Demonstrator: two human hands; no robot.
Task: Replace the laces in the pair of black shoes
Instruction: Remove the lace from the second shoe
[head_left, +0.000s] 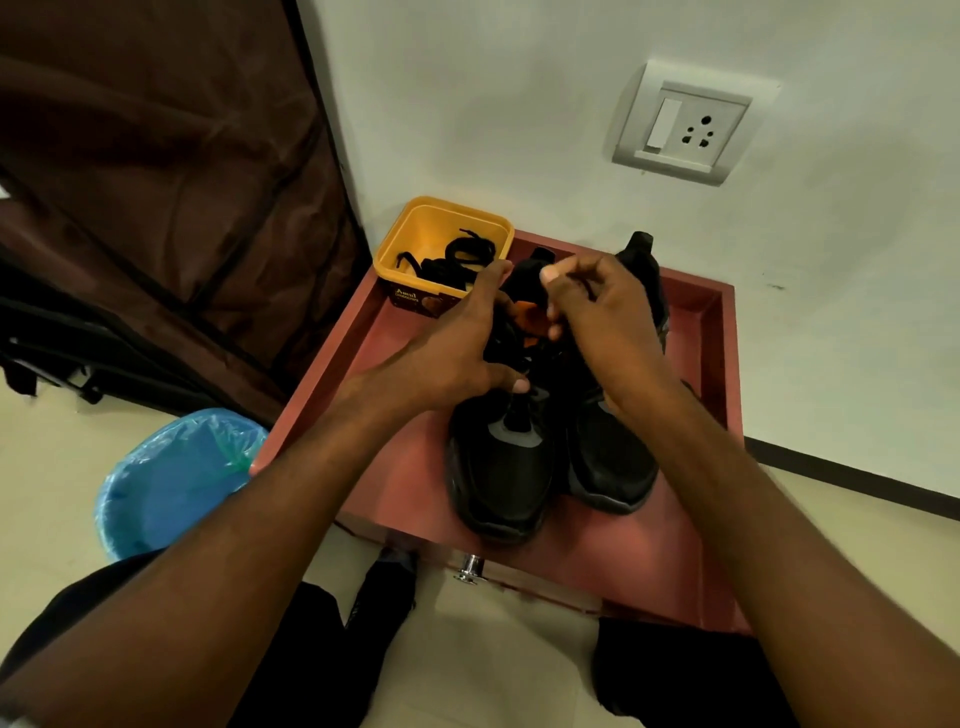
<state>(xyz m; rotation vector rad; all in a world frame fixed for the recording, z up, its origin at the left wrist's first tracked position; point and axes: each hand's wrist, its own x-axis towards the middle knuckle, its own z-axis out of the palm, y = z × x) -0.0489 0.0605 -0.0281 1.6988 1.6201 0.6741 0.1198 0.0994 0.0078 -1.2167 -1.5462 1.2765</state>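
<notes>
Two black shoes stand side by side in a red tray (410, 499), toes toward me: the left shoe (501, 478) and the right shoe (613, 457). My left hand (457, 353) rests on the left shoe's lacing area, thumb on the tongue and fingers stretched over the opening. My right hand (597, 306) is above the same shoe's collar, its fingertips pinching a thin black lace end. An orange lining (530, 317) shows between my hands. A yellow tub (441, 244) at the tray's back left corner holds loose black laces (457, 257).
The tray sits against a white wall with a switch and socket plate (685, 124). A blue bin with a plastic liner (171, 483) stands on the floor at the left. A brown fabric wardrobe (156, 182) fills the upper left. My dark-clothed knees are below.
</notes>
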